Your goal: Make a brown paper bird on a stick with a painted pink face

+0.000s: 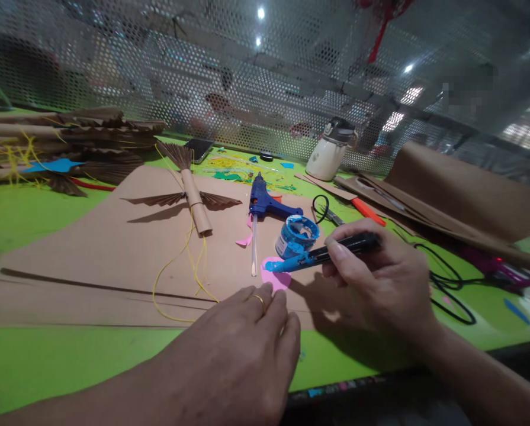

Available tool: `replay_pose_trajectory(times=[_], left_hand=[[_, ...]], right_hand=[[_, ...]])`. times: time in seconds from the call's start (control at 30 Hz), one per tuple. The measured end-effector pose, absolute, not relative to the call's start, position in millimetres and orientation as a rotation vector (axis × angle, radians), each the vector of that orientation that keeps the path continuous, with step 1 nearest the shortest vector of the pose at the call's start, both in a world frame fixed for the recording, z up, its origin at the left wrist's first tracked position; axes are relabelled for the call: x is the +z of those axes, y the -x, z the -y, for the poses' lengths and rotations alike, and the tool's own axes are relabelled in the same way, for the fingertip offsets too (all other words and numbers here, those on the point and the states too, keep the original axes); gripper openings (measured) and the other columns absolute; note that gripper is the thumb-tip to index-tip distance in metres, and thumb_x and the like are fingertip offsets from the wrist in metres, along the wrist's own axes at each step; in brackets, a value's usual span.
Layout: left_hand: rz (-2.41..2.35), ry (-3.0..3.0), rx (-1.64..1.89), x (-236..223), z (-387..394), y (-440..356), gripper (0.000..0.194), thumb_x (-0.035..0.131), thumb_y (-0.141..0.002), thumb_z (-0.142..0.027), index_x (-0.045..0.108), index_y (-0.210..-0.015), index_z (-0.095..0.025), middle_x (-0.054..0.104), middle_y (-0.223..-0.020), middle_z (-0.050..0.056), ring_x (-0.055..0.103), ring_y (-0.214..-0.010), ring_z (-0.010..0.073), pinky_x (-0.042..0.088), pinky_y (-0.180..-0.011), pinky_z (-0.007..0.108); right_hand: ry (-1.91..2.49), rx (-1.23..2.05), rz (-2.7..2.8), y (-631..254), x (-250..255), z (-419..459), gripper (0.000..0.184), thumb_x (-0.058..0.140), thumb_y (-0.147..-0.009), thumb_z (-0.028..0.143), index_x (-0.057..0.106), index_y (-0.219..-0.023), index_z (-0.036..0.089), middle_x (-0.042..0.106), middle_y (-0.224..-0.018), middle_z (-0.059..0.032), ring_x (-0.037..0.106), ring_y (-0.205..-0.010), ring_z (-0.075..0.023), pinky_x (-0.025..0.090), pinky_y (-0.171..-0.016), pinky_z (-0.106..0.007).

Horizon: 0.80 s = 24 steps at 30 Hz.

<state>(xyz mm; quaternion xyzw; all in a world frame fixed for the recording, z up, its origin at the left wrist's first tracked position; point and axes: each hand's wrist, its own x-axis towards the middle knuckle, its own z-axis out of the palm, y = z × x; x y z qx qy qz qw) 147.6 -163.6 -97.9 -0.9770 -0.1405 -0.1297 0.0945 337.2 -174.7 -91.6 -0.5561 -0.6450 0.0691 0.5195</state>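
My right hand [380, 278] grips a black marker pen [320, 254] whose lower end is coated in blue paint. That coated end rests on a small pink paper piece [282, 281], leaving a blue patch on it. My left hand [242, 337] lies flat, a ring on one finger, its fingertips at the near edge of the pink piece. Just behind the pen stands an open jar of blue paint [286, 247], with paint smeared on its rim. Brown kraft paper [113, 254] lies beneath. A rolled brown paper figure with pleated fans [194, 204] and yellow string is to the left.
A blue glue gun [259, 198] with a clear glue stick lies behind the jar. Further back are a white bottle [327, 155] and a phone [199, 150]. Paper figures [69, 133] pile up at left; an orange-handled cutter [368, 211] and black cable [453, 287] lie right.
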Motion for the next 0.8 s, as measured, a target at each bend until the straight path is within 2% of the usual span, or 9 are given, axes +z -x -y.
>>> replay_pose_trajectory(times=[0.4, 0.8], left_hand=[[0.411, 2.851, -0.396, -99.4, 161.5, -147.1, 0.026, 0.041, -0.086, -0.013, 0.062, -0.1, -0.009, 0.067, -0.102, 0.014, 0.058, -0.099, 0.0256, 0.044, -0.086, 0.037], [0.358, 2.857, -0.432, -101.1, 158.3, -146.3, 0.026, 0.041, -0.085, -0.013, 0.063, -0.1, -0.007, 0.066, -0.104, 0.017, 0.059, -0.098, 0.0263, 0.046, -0.085, 0.038]], right_hand=[[1.336, 0.129, 1.52, -337.1, -92.2, 174.6, 0.004, 0.059, -0.079, 0.021, 0.058, -0.077, 0.018, 0.059, -0.058, 0.0026, 0.055, -0.046, -0.0088, 0.045, -0.044, -0.02], [1.327, 0.078, 1.58, -339.4, -91.2, 174.4, 0.002, 0.059, -0.078, 0.018, 0.058, -0.077, 0.018, 0.062, -0.06, 0.0018, 0.058, -0.048, -0.0101, 0.048, -0.046, -0.021]])
